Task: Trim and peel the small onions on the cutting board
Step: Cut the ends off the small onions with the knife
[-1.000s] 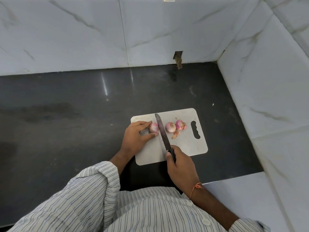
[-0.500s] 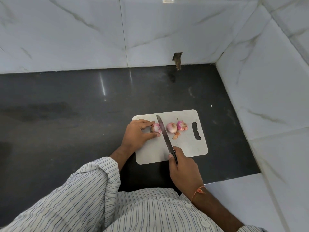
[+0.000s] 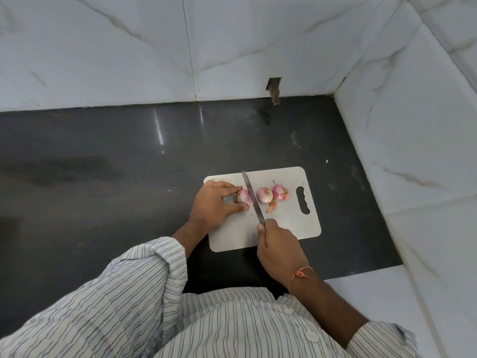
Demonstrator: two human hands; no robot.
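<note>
A white cutting board (image 3: 289, 226) lies on the dark counter. My left hand (image 3: 211, 202) pinches a small pink onion (image 3: 242, 197) between fingers and thumb at the board's left part. My right hand (image 3: 280, 248) grips the handle of a knife (image 3: 253, 197), whose blade lies across the board right against that onion's right side. Two more onions rest to the right of the blade: one (image 3: 264, 195) in the middle and one (image 3: 280, 191) with loose skin near the handle slot. A scrap of peel (image 3: 271, 206) lies just below them.
The dark stone counter (image 3: 129, 164) stretches left and behind the board. White marble walls (image 3: 413, 125) close it in at the back and right, with a small hole (image 3: 274, 90) low in the back wall. A white ledge (image 3: 382, 301) sits at my near right.
The knife blade has stayed against the held onion, shifting only slightly. Both hands keep their grips; the camera view moved a little.
</note>
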